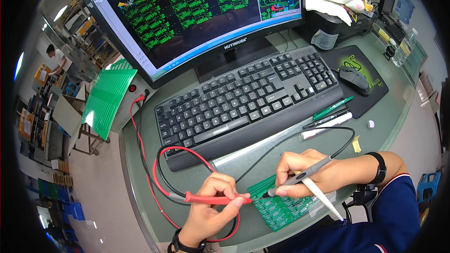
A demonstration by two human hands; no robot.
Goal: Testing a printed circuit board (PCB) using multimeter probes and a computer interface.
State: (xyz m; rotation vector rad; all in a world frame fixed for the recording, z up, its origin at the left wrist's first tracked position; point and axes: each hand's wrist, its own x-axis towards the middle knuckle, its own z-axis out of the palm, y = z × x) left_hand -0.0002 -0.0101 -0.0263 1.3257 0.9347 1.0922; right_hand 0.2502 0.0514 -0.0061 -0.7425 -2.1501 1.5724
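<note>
My left hand (211,215) is closed around a red test probe (206,199), its tip pointing right onto a green circuit board (286,213). My right hand (318,171) grips a grey-and-black test probe (309,172) that slants down to the left. A slim cream-white stick (323,198) also sits in the right hand, its lower end hanging over the board's right side. Both probe tips meet the board's upper left part close together; the exact contact points are too small to make out. The board lies at the near table edge, partly covered by the right hand.
Beyond the hands stand a black keyboard (253,98) and a monitor (197,11) showing a circuit layout. A mouse (354,80) rests on a dark pad (375,100) at right, near several pens (332,108). Red and black probe cables (157,173) loop at left, where a green panel (110,96) leans.
</note>
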